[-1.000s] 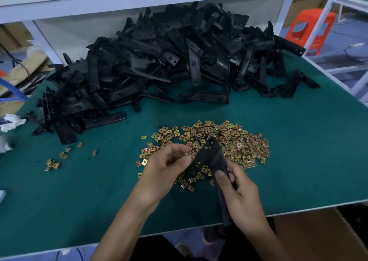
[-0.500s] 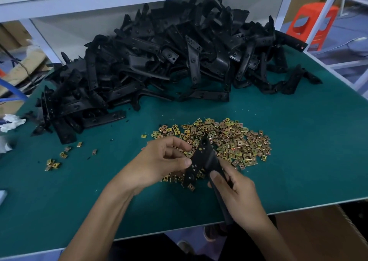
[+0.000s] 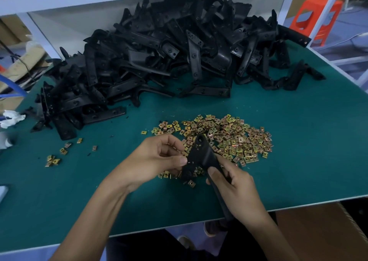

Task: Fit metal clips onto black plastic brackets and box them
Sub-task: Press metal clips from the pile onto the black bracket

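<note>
A black plastic bracket [image 3: 201, 155] is held above the near part of the green table, over the heap of brass-coloured metal clips [image 3: 229, 137]. My right hand [image 3: 237, 191] grips the bracket's long lower arm, thumb on top. My left hand [image 3: 159, 157] has its fingers curled against the bracket's left edge with the thumb tip pressed to it; whether a clip sits under the thumb is hidden. A large pile of black brackets [image 3: 169, 55] fills the back of the table.
A few stray clips [image 3: 59, 155] lie at the left. A white rag [image 3: 12, 117] is at the table's left edge. A cardboard box [image 3: 318, 235] stands below the front edge at right. An orange stool [image 3: 314, 15] is beyond the table's right side.
My left hand has closed in on the bracket's left edge and both hands with the bracket have shifted slightly toward me and to the left. The piles have not moved.
</note>
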A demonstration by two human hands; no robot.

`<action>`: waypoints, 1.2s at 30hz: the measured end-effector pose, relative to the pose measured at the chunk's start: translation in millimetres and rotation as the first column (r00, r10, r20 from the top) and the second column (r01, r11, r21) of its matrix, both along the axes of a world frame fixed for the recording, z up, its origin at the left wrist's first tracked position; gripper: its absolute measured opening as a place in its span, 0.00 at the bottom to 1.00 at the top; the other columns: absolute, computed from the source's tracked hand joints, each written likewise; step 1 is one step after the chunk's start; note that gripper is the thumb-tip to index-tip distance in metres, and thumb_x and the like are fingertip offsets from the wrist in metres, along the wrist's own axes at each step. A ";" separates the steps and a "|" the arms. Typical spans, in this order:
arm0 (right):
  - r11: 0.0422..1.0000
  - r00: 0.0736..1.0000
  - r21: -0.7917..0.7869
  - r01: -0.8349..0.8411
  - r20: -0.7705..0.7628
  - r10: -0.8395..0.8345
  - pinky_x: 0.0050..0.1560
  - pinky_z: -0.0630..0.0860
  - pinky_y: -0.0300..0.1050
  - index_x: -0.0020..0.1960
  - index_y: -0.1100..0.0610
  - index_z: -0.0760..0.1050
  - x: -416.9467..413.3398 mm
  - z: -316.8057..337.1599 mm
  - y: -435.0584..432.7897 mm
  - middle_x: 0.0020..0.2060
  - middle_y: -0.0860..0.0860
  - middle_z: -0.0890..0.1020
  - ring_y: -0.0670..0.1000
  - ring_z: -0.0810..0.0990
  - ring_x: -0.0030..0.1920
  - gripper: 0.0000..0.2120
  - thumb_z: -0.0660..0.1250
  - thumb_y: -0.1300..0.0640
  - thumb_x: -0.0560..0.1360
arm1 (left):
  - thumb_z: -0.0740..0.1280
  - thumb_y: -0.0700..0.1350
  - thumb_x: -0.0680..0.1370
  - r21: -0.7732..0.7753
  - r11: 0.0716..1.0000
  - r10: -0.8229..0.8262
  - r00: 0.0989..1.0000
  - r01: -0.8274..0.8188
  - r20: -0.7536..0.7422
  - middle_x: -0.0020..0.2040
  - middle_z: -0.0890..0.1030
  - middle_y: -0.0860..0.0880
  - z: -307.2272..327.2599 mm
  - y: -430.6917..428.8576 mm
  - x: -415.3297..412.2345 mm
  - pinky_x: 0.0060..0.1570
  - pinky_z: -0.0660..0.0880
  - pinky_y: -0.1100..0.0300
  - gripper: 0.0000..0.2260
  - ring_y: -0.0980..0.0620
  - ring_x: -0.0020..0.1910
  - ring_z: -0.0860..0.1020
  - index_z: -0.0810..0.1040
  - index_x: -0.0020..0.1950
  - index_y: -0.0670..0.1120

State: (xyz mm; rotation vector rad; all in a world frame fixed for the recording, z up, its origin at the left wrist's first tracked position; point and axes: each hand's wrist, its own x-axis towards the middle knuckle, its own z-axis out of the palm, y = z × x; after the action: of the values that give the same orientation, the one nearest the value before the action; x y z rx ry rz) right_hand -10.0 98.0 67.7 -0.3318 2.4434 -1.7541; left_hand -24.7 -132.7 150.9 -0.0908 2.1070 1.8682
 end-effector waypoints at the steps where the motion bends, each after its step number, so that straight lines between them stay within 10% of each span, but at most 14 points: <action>1: 1.000 1.000 -0.001 0.006 -0.002 -0.006 0.40 0.75 0.34 0.67 0.35 0.74 -0.5 -1.0 -0.3 0.41 0.41 0.86 0.41 0.84 0.44 0.17 0.63 0.42 0.79 | 0.77 0.40 0.69 0.030 0.999 0.008 1.000 -0.009 0.009 0.38 0.83 0.44 -1.4 -0.2 0.2 0.38 0.80 0.59 0.13 0.50 0.37 0.82 0.78 0.50 0.41; 11: 0.997 1.000 0.074 -0.025 -0.016 0.027 0.44 0.80 0.44 0.65 0.29 0.71 -0.6 -3.5 -0.3 0.43 0.38 0.85 0.39 0.84 0.46 0.14 0.59 0.37 0.80 | 0.77 0.41 0.72 -0.098 0.987 -0.123 0.992 0.125 0.026 0.37 0.83 0.46 3.7 1.7 -9.2 0.35 0.78 0.62 0.13 0.51 0.34 0.79 0.79 0.54 0.44; 15: 0.990 0.994 -0.086 0.109 0.033 -0.107 0.47 0.79 0.45 0.65 0.35 0.73 0.1 -4.4 -0.6 0.45 0.41 0.86 0.41 0.84 0.47 0.14 0.62 0.39 0.79 | 0.77 0.53 0.67 -0.045 0.992 0.112 0.993 -0.114 -0.044 0.39 0.84 0.52 -4.0 24.7 -3.9 0.39 0.76 0.65 0.17 0.57 0.38 0.81 0.81 0.52 0.47; 18: 0.981 0.987 -0.104 0.163 0.029 -0.161 0.48 0.79 0.47 0.63 0.32 0.70 3.7 -4.2 -0.9 0.48 0.39 0.85 0.40 0.83 0.50 0.15 0.61 0.33 0.77 | 0.77 0.65 0.64 -0.298 0.931 0.160 0.970 -0.209 -0.182 0.42 0.84 0.61 -17.0 40.3 13.1 0.38 0.75 0.70 0.21 0.63 0.41 0.82 0.81 0.51 0.57; 23: 0.982 0.987 -0.106 0.158 0.042 -0.155 0.46 0.80 0.42 0.63 0.34 0.70 4.4 -5.0 1.0 0.47 0.40 0.85 0.41 0.84 0.49 0.17 0.61 0.33 0.77 | 0.75 0.61 0.71 -0.508 0.739 0.151 0.844 -0.442 -0.514 0.42 0.81 0.61 -23.0 59.4 24.1 0.38 0.74 0.67 0.12 0.62 0.42 0.79 0.78 0.47 0.56; 36: 0.983 0.985 -0.072 0.169 0.053 -0.165 0.49 0.82 0.53 0.61 0.24 0.68 4.6 -2.2 0.7 0.49 0.36 0.84 0.40 0.84 0.49 0.13 0.60 0.34 0.77 | 0.65 0.61 0.79 -0.535 0.791 -0.042 0.845 -0.298 -0.533 0.37 0.77 0.56 -30.1 47.0 12.7 0.33 0.70 0.64 0.13 0.57 0.38 0.76 0.75 0.41 0.54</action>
State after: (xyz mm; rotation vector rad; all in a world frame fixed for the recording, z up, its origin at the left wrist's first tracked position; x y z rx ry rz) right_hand -5.4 98.7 65.5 -0.0930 2.4392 -1.9015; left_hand -12.0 -85.7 120.8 0.1486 3.0994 1.2858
